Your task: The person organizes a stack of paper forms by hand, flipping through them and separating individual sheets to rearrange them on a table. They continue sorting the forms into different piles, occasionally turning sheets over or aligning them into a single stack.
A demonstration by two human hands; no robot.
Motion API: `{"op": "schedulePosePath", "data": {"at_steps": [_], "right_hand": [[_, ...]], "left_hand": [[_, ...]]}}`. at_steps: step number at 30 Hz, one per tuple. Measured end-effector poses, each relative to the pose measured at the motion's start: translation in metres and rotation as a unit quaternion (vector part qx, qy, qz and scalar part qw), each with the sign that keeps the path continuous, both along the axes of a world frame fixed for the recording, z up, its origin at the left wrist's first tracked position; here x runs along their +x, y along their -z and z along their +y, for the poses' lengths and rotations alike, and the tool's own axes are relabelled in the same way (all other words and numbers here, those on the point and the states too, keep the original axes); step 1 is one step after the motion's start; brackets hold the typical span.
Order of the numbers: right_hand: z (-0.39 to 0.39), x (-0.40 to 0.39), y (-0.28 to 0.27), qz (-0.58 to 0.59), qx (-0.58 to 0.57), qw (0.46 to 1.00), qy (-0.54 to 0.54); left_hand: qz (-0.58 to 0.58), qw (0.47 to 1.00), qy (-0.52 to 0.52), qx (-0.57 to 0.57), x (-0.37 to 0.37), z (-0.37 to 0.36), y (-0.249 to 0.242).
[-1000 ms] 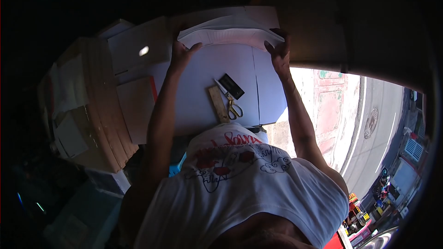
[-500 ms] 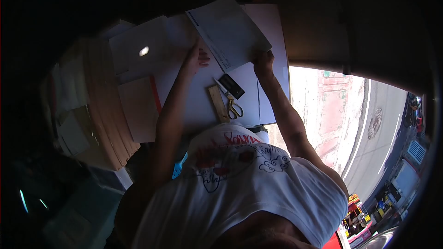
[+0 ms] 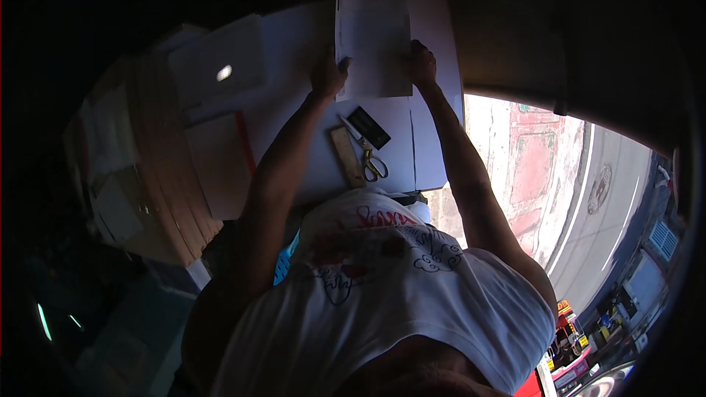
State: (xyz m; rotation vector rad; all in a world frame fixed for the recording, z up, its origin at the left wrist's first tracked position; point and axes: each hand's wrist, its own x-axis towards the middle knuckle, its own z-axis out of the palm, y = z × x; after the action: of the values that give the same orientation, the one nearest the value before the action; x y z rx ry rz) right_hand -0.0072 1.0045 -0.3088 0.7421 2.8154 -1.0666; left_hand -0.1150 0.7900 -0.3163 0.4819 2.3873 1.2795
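A printed white sheet (image 3: 373,37), perhaps a thin booklet, is held up over the far part of the white work surface (image 3: 294,143). My left hand (image 3: 331,77) is closed on its left edge near the lower corner, thumb on top. At the opposite edge my right hand (image 3: 423,66) has curled fingers pinching the paper; shadow hides part of them. Below the sheet lie gold-handled scissors (image 3: 375,169), a flat black rectangular object (image 3: 369,128) and a strip of wood (image 3: 346,156). The scissors' blades rest between those two.
On the left lie a pale board with a red edge (image 3: 218,158) and white sheets (image 3: 217,66). A stack of brown cardboard (image 3: 165,176) stands beyond them. A dark wall (image 3: 507,37) borders the right side, with a sunlit street (image 3: 581,213) below it.
The sheet has turned from a slant to nearly upright in view and shifted slightly. My left hand has moved from beside the sheet onto its left edge. My right hand has moved farther up.
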Motion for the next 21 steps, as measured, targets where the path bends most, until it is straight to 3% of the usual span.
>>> {"op": "schedulePosePath", "data": {"at_steps": [2,3,4,6,7,8,9,10,12,14,15,18,19,21], "right_hand": [[-0.030,-0.002,-0.020,0.024,0.268,0.962,-0.042],[-0.038,-0.001,-0.008,0.064,0.294,0.951,-0.065],[-0.046,0.001,-0.014,0.026,0.312,0.944,-0.104],[-0.049,-0.003,-0.026,-0.036,0.245,0.965,-0.090],[-0.044,-0.007,-0.025,-0.011,0.188,0.981,-0.036],[-0.036,-0.015,-0.024,0.014,0.130,0.991,0.019],[-0.025,-0.023,-0.019,0.038,0.070,0.994,0.075],[-0.005,-0.026,0.008,0.142,-0.053,0.986,0.065],[0.028,-0.038,0.079,0.253,-0.350,0.900,0.059],[0.004,-0.047,0.002,0.082,-0.108,0.985,0.111],[-0.015,-0.054,-0.031,-0.008,0.017,0.991,0.132],[-0.054,-0.064,-0.017,0.030,0.195,0.975,0.099],[-0.061,-0.068,-0.006,0.034,0.314,0.945,0.089],[-0.054,-0.074,0.005,-0.039,0.353,0.932,0.068]], "left_hand": [[-0.111,0.979,-0.052,0.163,-0.026,0.016,0.025],[-0.287,0.937,-0.081,0.183,-0.043,0.023,0.019],[-0.453,0.863,-0.108,0.198,-0.060,0.024,0.021],[-0.315,0.944,-0.018,0.098,-0.077,0.020,0.024],[-0.240,0.969,0.027,0.046,-0.081,0.019,0.026],[-0.109,0.993,0.018,-0.046,-0.077,0.025,0.030],[0.023,0.990,0.008,-0.138,-0.058,0.037,-0.001],[0.155,0.962,-0.001,-0.227,-0.042,0.042,-0.022],[0.149,0.972,0.013,-0.183,-0.033,0.043,-0.028],[0.121,0.978,0.003,-0.171,-0.032,0.050,-0.030],[0.127,0.977,0.026,-0.171,-0.033,0.055,-0.032],[0.149,0.963,0.102,-0.199,-0.040,0.063,-0.032],[0.164,0.951,0.136,-0.225,-0.041,0.066,-0.029],[0.178,0.933,0.171,-0.259,-0.061,0.070,0.004]]}}
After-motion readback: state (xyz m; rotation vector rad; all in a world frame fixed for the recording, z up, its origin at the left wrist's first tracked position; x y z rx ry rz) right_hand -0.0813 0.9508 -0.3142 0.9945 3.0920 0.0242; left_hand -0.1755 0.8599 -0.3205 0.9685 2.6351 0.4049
